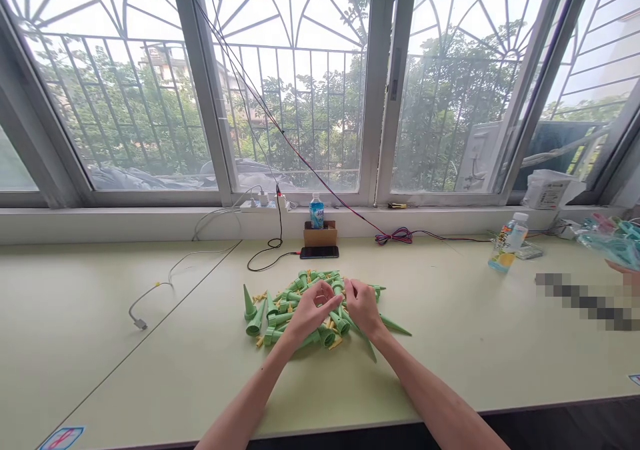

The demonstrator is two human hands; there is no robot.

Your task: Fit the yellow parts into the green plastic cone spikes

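Observation:
Green plastic plant-watering spikes (256, 323) lie heaped with small yellow tubes (336, 343) on the pale green table (450, 357). My left hand (314, 309) is over the middle of the heap, its fingers curled and thumb bent inward. Close beside it, my right hand (361, 307) has its fingertips pinched together. A green spike (338, 287) shows between the two hands, but whether either one grips it is unclear. Whatever sits in the fingertips is too small or hidden to make out. Several long spike tips (397, 325) stick out under my right wrist.
Behind the heap are a phone (319, 253) on a cable, a small cardboard box (320, 235) and a blue bottle (317, 211). To the right stand a drink bottle (507, 243) and a coiled wire (394, 236). A white cable (140, 323) lies left; another person's hand (627, 273) shows far right.

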